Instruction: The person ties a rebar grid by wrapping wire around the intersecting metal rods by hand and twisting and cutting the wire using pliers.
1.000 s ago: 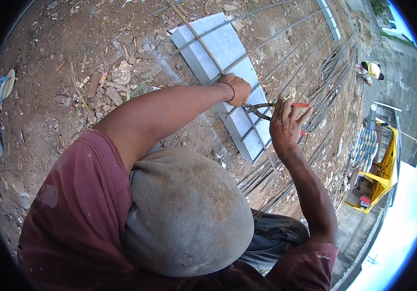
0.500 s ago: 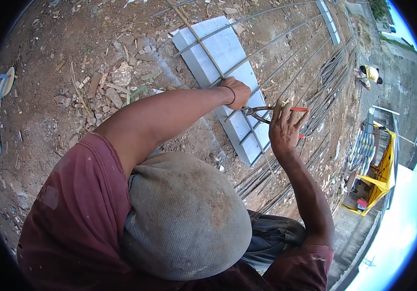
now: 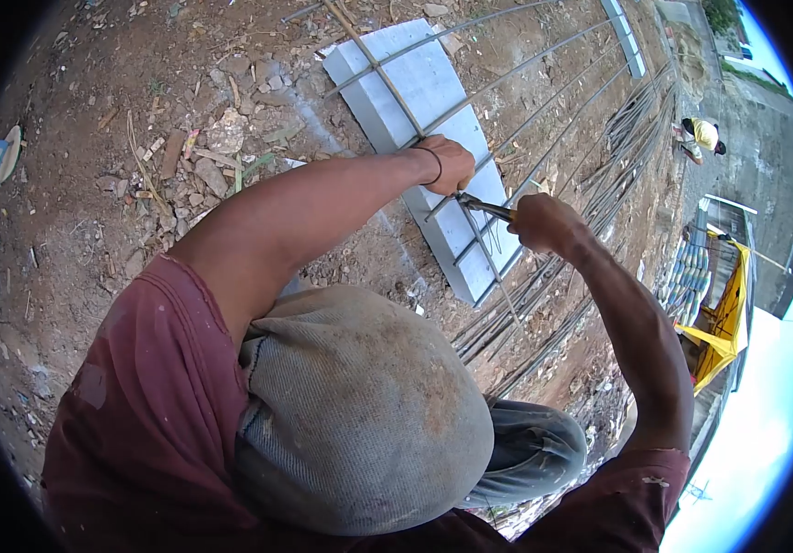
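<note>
My left hand (image 3: 450, 166) is closed around a steel cross bar (image 3: 398, 103) of a rebar grid, over a pale foam-like block (image 3: 415, 69). In my right hand (image 3: 544, 224) are pincers (image 3: 488, 208), gripped by the handles in a fist. Their jaws meet the grid at a bar crossing just below my left hand. A thin looped wire (image 3: 495, 238) shows beside the jaws. The long rods (image 3: 507, 69) lie across the block and run to the upper right. My left fingertips are hidden.
Loose rebar (image 3: 631, 147) lies bundled to the right. A second pale block (image 3: 625, 37) supports the far rods. Sandals (image 3: 0, 164) and rubble (image 3: 221, 152) are on the dirt at left. A person (image 3: 702, 136) bends in the distance near a yellow tarp (image 3: 723, 323).
My right hand has gone from spread fingers on the open handles to a fist around them, and the handles have come together. My left hand stays at nearly the same spot.
</note>
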Action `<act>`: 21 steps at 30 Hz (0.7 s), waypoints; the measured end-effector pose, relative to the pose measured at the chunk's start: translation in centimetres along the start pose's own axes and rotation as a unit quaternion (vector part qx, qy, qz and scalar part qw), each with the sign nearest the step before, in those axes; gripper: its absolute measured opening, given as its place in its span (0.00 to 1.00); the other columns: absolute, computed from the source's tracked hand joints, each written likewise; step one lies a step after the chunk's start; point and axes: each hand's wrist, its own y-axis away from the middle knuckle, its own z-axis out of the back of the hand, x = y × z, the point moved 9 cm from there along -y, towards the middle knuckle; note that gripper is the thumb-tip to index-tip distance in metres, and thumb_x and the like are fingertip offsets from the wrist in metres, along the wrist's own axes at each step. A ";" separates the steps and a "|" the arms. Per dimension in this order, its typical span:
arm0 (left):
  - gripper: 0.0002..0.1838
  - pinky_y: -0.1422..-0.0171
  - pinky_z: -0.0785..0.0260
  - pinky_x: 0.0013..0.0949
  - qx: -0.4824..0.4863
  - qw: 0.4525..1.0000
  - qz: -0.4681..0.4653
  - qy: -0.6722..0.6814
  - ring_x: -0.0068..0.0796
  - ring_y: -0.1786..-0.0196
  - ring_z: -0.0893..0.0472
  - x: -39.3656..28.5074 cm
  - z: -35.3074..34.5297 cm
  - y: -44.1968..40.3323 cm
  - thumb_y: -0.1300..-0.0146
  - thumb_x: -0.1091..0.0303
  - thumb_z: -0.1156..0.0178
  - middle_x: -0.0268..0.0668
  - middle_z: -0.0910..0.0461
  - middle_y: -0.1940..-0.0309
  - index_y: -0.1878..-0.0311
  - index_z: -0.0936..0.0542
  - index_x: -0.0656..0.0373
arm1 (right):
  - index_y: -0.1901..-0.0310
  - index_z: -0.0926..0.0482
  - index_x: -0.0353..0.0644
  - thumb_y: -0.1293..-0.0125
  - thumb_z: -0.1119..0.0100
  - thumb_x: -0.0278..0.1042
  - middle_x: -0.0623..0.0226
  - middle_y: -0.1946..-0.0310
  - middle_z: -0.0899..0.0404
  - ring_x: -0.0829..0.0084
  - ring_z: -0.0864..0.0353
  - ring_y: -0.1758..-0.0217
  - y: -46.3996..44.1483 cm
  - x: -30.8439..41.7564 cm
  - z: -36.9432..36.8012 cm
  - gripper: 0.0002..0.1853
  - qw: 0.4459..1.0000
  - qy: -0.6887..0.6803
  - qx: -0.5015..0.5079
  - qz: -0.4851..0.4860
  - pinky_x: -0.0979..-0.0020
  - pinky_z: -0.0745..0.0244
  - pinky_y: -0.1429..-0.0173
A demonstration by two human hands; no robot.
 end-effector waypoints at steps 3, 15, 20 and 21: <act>0.18 0.32 0.32 0.41 -0.021 1.000 -0.021 -0.010 0.38 0.44 0.13 -0.2 0.0 0.7 0.44 0.77 0.38 0.36 0.09 0.54 0.52 0.10 0.48 | 0.53 0.16 0.27 0.27 0.34 0.39 0.56 0.72 0.14 0.65 0.13 0.74 -1.2 -1.7 -4.2 0.18 0.985 -0.163 0.035 -0.052 0.61 0.18 0.70; 0.21 0.35 0.32 0.41 -0.032 0.998 -0.058 -0.020 0.37 0.44 0.13 -0.1 0.2 0.7 0.44 0.80 0.40 0.34 0.09 0.54 0.47 0.13 0.51 | 0.64 0.22 0.25 0.39 0.26 0.26 0.54 0.79 0.17 0.64 0.14 0.82 -0.7 -1.4 -7.0 0.14 0.891 -0.436 0.124 -0.029 0.63 0.17 0.82; 0.22 0.36 0.30 0.45 -0.071 0.992 -0.098 -0.044 0.43 0.46 0.14 -0.5 0.2 1.2 0.43 0.80 0.41 0.40 0.10 0.58 0.46 0.15 0.53 | 0.52 0.30 0.30 0.33 0.35 0.29 0.52 0.68 0.18 0.61 0.16 0.74 0.8 -0.9 -1.5 0.16 0.997 -0.068 -0.040 0.005 0.60 0.18 0.69; 0.22 0.36 0.30 0.45 -0.075 0.992 -0.095 -0.042 0.43 0.46 0.14 -0.3 0.4 1.4 0.43 0.80 0.41 0.40 0.10 0.58 0.46 0.15 0.53 | 0.51 0.28 0.29 0.28 0.42 0.30 0.52 0.68 0.17 0.60 0.15 0.74 2.4 1.5 1.3 0.13 0.957 0.090 -0.242 0.133 0.57 0.17 0.69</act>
